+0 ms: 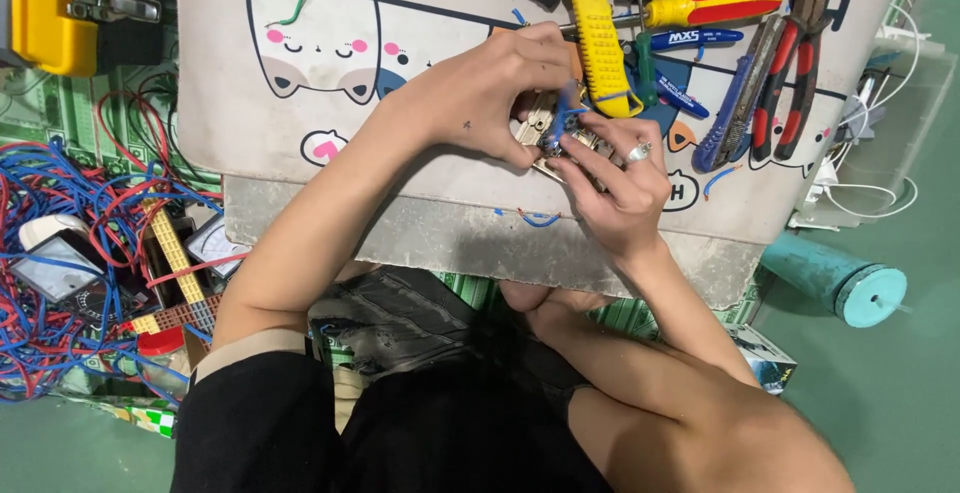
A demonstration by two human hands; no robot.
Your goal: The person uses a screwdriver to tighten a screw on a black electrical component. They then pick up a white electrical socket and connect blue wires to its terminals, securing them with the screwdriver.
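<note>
Both hands meet over a small metal switch part [548,133], the left hand [480,93] pinching it from above and the right hand [615,178] gripping it from below beside a blue wire [562,113]. The part's long axis runs diagonally between the fingertips. Just beyond lie a yellow-handled tool [598,48], a screwdriver [705,5] and red pliers [795,63].

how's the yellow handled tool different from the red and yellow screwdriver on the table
The yellow-handled tool has an all-yellow, flat, ribbed grip and lies roughly upright in the picture, its lower end close to the left hand. The red and yellow screwdriver has a rounder two-colour handle, lies nearly crosswise, and sits farther from both hands. Both rest untouched on the cartoon-printed table top among other hand tools.
</note>
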